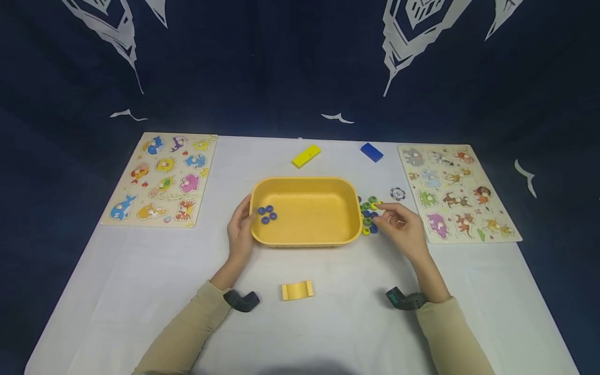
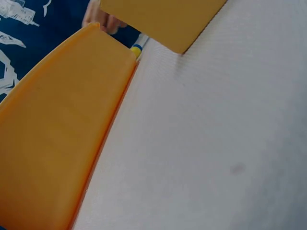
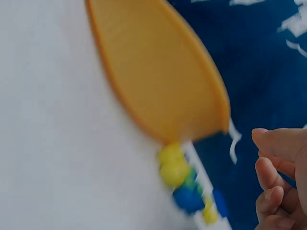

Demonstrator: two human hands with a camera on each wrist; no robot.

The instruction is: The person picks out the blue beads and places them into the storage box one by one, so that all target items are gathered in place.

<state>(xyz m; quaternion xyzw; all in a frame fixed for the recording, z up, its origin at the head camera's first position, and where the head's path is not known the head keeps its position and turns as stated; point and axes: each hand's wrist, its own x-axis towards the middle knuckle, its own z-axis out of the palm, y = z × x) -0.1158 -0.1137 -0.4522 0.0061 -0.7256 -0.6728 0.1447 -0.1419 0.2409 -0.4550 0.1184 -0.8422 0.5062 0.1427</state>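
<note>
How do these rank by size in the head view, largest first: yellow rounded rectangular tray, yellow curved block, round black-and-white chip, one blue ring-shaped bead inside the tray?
1. Yellow rounded rectangular tray
2. Yellow curved block
3. Round black-and-white chip
4. Blue ring-shaped bead

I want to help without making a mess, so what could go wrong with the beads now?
The right hand might scatter the loose bead pile beside the yellow tray. If the left hand, gripping the yellow tray's side, tips it, the blue beads inside could slide.
</note>
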